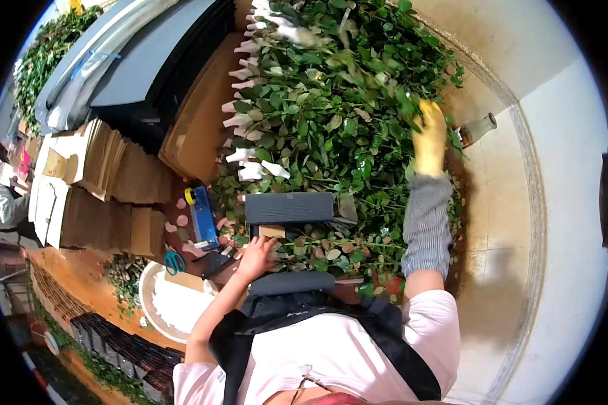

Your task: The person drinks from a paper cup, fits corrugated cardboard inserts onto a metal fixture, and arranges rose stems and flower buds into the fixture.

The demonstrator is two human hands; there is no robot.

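My right hand (429,125), in a yellow glove with a grey knit cuff, is closed at the right edge of a large heap of leafy rose stems (358,142). It grips a leafy stem (385,84) that is blurred by motion; its far end, toward the top, shows a pale smeared sleeve. White sleeves (240,120) cover the flower ends along the heap's left side. My bare left hand (255,258) rests with fingers stretched against a brown cardboard piece (272,231), below a dark grey corrugated block (289,208).
Left of my left hand are teal scissors (174,263), a blue tape dispenser (205,219) and a basin of white sleeves (175,304). Stacked cardboard (108,162) and grey sheets (145,57) stand farther left. A glass bottle (478,130) lies near the right wall. Another person (5,202) is at far left.
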